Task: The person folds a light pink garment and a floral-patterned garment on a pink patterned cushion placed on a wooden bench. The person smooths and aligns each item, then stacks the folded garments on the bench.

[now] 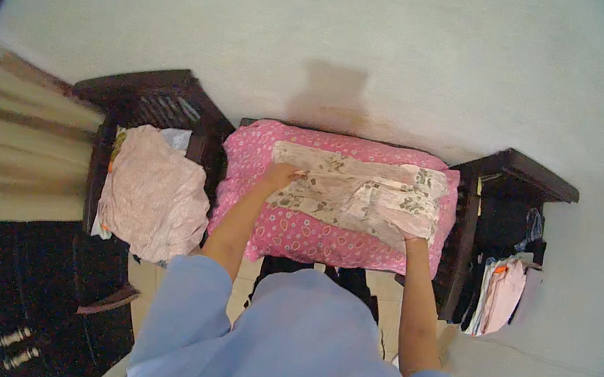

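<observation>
A cream cloth garment with a grey-green floral print (330,206) lies partly folded, with creases across it, on a pink patterned cover (309,245). At the garment's left side, my left hand (282,176) is closed on a fold of the fabric. My right hand (412,239) grips the near right part of the garment, its fingers largely hidden by the cloth. Both forearms reach forward from blue sleeves.
To the left, a crumpled pale pink cloth (154,198) covers a dark wooden rack (207,125). Folded clothes (499,293) fill another dark rack (510,164) at right. A plain wall (443,62) stands behind; a dark cabinet (4,278) and beige curtain (22,149) are far left.
</observation>
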`<state>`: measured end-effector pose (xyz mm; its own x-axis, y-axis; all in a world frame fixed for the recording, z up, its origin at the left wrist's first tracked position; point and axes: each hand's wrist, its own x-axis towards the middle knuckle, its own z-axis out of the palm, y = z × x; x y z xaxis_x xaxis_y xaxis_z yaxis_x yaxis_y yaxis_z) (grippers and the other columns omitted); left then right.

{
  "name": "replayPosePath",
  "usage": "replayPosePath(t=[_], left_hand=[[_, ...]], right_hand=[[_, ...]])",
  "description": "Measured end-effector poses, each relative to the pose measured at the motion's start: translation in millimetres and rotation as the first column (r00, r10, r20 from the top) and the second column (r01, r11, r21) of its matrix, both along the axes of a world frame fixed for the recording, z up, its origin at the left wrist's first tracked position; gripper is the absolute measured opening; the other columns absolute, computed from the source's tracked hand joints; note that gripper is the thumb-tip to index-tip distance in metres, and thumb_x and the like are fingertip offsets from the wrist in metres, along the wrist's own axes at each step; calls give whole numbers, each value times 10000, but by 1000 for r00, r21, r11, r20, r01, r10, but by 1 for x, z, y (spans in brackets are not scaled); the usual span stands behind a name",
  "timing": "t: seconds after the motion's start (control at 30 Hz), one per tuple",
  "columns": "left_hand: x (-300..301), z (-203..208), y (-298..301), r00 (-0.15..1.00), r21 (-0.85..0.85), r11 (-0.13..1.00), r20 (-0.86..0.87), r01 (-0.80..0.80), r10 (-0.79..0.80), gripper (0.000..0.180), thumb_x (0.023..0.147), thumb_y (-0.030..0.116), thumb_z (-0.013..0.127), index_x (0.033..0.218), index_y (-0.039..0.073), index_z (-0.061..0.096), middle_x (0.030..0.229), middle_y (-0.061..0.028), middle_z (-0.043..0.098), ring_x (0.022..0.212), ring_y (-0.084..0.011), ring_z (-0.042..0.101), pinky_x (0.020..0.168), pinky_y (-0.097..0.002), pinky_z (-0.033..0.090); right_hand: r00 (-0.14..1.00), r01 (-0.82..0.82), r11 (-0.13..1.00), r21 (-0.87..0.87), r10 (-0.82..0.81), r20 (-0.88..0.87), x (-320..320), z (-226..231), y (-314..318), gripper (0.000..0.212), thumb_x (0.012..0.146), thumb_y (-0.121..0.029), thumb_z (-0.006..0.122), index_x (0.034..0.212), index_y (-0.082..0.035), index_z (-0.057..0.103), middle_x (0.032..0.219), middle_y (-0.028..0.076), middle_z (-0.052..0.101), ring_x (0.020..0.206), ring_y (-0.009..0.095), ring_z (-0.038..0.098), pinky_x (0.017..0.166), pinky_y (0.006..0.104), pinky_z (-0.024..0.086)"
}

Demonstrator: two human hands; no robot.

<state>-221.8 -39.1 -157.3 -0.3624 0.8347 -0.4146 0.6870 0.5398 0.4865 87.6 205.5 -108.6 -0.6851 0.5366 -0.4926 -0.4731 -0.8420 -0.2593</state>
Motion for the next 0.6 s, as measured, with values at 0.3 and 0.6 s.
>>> replayPosePath(t=[0.3, 0.6], left_hand=[[-37, -60, 10, 999, 51, 999, -52, 9, -6, 228, 774, 308, 501, 860, 118, 592, 791, -112, 590, 741, -284, 562, 620, -394, 418], [-35, -55, 4, 994, 108, 991, -68, -76, 83, 215, 797, 283, 472, 845, 106, 584, 767, -115, 584, 746, -286, 550, 671, -426, 395]], right_hand=[[811, -136, 988, 74, 68, 581, 44, 3, 15, 670, 729, -423, 537, 1245, -90, 270, 1261, 123, 345, 1135, 313, 328, 879, 528, 269], [571, -405, 855, 326, -42, 820, 41, -17, 64, 299, 762, -218, 593, 1019, -80, 525, 725, -17, 534, 602, 94, 489, 511, 228, 369]])
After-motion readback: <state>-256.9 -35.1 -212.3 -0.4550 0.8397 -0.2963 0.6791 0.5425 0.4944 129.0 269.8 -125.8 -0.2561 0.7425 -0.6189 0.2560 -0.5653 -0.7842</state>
